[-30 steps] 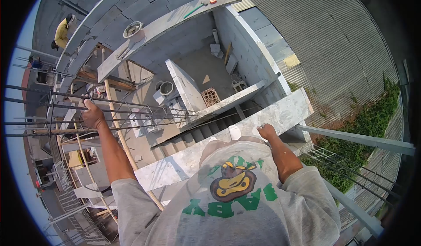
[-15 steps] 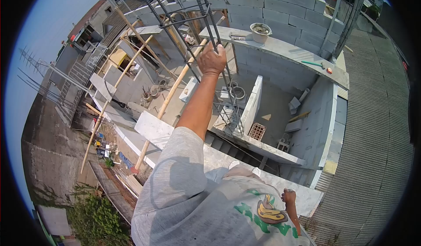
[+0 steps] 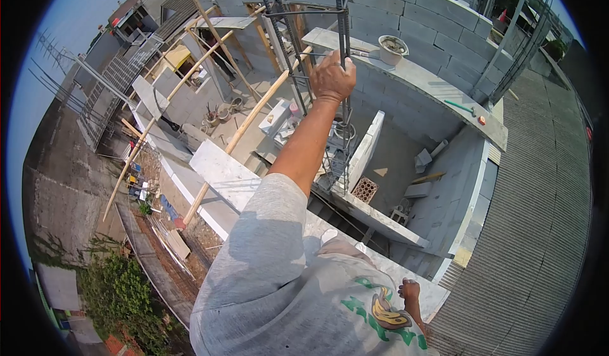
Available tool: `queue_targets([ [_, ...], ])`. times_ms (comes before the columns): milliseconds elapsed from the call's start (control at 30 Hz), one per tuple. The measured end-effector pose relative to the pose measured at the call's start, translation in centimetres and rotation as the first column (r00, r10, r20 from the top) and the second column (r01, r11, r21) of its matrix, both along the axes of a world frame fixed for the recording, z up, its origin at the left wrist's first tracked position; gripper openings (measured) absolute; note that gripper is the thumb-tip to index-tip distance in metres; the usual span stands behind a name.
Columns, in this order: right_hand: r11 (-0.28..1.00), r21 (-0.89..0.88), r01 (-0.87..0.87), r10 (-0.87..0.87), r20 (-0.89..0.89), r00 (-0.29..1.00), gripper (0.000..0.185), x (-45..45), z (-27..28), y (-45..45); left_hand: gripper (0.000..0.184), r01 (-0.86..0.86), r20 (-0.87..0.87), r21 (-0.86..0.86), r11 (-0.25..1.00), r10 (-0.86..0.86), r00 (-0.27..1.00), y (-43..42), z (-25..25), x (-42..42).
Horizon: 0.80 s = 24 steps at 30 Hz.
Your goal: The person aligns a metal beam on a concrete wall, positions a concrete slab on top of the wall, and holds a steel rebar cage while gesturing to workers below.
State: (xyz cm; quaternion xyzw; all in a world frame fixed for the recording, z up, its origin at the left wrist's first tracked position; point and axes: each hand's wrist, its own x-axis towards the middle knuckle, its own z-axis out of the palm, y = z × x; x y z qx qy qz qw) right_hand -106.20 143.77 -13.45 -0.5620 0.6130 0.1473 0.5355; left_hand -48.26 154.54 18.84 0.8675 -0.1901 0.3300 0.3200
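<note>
My left hand [image 3: 333,77] reaches forward at the end of a stretched arm, its fingers wrapped round an upright steel bar of the rebar column cage [image 3: 343,29]. The cage has ribbed vertical bars tied with square stirrups, and it runs up out of the top of the view. Lower down, part of it is hidden behind my forearm. At the lower right, my right hand [image 3: 409,289] hangs beside my body with curled fingers, and nothing shows in it. My white-tipped shoes [image 3: 328,235] are partly visible on the pale slab [image 3: 317,226].
Below lies a walled space with a hollow brick [image 3: 365,190] and block pieces. A bucket [image 3: 392,49] and a green-handled tool [image 3: 458,107] rest on a ledge [image 3: 431,89]. Bamboo poles [image 3: 266,102] cross the left. A corrugated roof [image 3: 520,210] slopes away at right, with a drop beside it.
The view has shifted, and the left hand with the cage bar now appears farther right in it. The left grip stays closed on the bar. My right hand still hangs curled beside my body.
</note>
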Motion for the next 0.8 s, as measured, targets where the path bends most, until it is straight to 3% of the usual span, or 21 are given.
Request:
queue_targets([
  [33,1.0,-0.004,-0.009,0.009,0.0,1.0,0.024,-0.1,0.0,-0.1,0.031,0.014,-0.04,-0.008,1.0,-0.014,0.999,0.0,0.3,-0.3],
  [133,1.0,-0.013,-0.026,0.026,0.0,1.0,0.025,-0.1,-0.2,-0.1,0.032,-0.05,0.165,-0.071,0.996,0.061,0.984,-0.2,-1.5,1.4],
  [333,1.0,-0.004,-0.031,0.031,-0.003,1.0,0.025,0.2,-0.5,0.0,0.03,0.038,-0.03,0.005,0.999,-0.038,0.999,0.3,0.2,0.0],
  [800,1.0,-0.012,0.007,-0.007,0.001,1.0,0.025,2.2,1.6,0.7,0.027,0.058,0.031,-0.032,0.998,-0.057,0.998,0.3,-0.1,-0.1],
])
